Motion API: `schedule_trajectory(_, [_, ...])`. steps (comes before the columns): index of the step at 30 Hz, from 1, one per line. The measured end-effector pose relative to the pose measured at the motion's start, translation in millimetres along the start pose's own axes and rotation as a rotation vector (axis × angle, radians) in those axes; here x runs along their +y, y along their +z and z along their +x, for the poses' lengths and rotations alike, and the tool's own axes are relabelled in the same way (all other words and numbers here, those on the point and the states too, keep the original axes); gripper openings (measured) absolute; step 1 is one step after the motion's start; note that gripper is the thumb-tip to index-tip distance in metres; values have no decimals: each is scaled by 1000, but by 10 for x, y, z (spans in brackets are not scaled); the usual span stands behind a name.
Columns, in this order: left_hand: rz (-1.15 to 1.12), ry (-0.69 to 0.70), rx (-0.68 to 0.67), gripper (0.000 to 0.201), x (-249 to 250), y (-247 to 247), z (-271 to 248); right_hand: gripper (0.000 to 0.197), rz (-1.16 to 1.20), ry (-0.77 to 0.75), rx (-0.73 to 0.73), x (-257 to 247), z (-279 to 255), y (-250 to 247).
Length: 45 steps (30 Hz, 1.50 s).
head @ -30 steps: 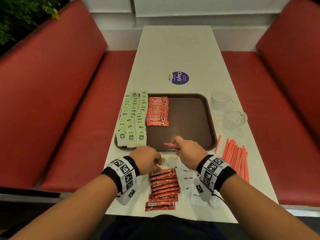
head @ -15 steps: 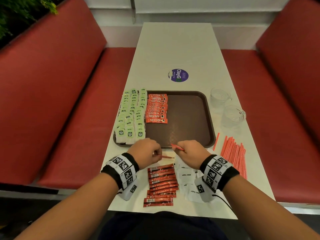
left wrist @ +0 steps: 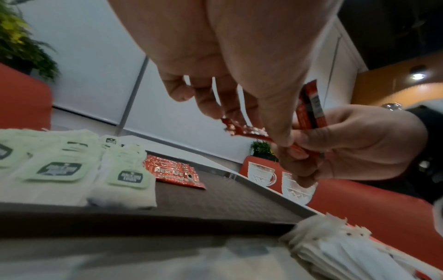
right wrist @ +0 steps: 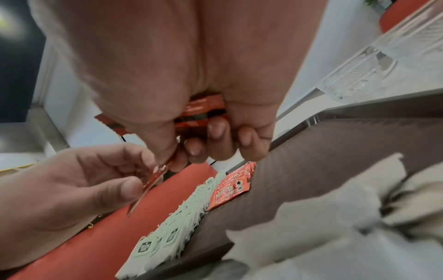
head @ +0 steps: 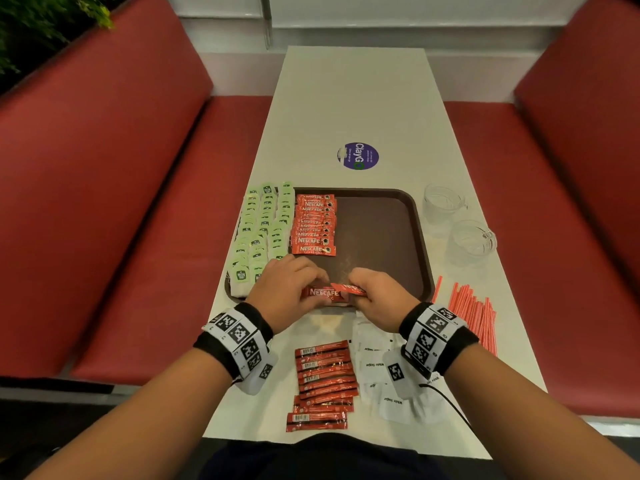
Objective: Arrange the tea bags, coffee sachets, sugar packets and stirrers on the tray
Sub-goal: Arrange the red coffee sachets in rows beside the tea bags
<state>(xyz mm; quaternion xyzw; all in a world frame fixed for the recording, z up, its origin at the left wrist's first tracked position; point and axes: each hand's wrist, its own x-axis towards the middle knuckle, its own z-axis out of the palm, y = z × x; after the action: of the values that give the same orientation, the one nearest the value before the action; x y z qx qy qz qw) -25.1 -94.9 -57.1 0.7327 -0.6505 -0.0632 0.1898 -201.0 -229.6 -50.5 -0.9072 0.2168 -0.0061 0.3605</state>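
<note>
A brown tray [head: 381, 237] holds green tea bags [head: 263, 230] in columns on its left and a row of red coffee sachets [head: 315, 223] beside them. Both hands meet over the tray's near edge. My left hand [head: 298, 289] pinches a single red coffee sachet [head: 323, 293] between thumb and fingers, also seen as the sachet [left wrist: 244, 130] in the left wrist view. My right hand [head: 372, 294] grips a small bundle of coffee sachets [right wrist: 203, 111] in curled fingers. More coffee sachets [head: 323, 379], white sugar packets [head: 381, 368] and red stirrers [head: 474, 313] lie on the table.
Two clear glass cups [head: 445, 202] [head: 471, 242] stand right of the tray. A purple sticker [head: 357, 156] marks the white table [head: 353, 98] beyond it. Red benches [head: 138, 237] flank the table on both sides.
My left hand picked up a sachet from the table pile and moved forward. Both hands have come together over the tray's near edge, each holding sachets.
</note>
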Motion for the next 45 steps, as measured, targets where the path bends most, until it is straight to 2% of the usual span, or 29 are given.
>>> schedule_trajectory(6, [-4, -81, -111, 11, -145, -83, 204, 39, -61, 46, 11, 76, 102, -83])
schedule_trajectory(8, [36, -110, -125, 9, -188, -106, 339, 25, -46, 100, 28, 94, 119, -104])
schedule_trajectory(10, [85, -178, -133, 9, -275, -117, 513, 3, 2, 158, 51, 98, 122, -144])
schedule_trajectory(16, [274, -324, -241, 13, -582, -3, 923, 26, 3, 182, 85, 146, 102, -187])
schedule_trajectory(21, [304, -377, -345, 9, -675, 139, 1089, 26, 18, 171, 75, 207, 90, -181])
schedule_trajectory(26, [329, -435, -366, 9, -732, 205, 1161, 23, 63, 176, 82, 220, 109, -185])
schedule_trajectory(29, [342, -439, -350, 10, -732, 218, 1166, 23, 52, 190, 103, 218, 143, -192])
schedule_trajectory(32, [316, -383, -314, 11, -705, 254, 1168, 24, 40, 182, 106, 210, 173, -193])
schedule_trajectory(36, [297, -280, -375, 20, -619, 297, 1188, 13, 19, 177, 81, 205, 202, -178])
schedule_trajectory(43, [292, -284, -396, 19, -645, 264, 1226, 13, -1, 163, 62, 164, 230, -171])
schedule_trajectory(45, [249, -269, -347, 20, -617, 209, 1215, 11, -14, 159, 51, 155, 233, -176])
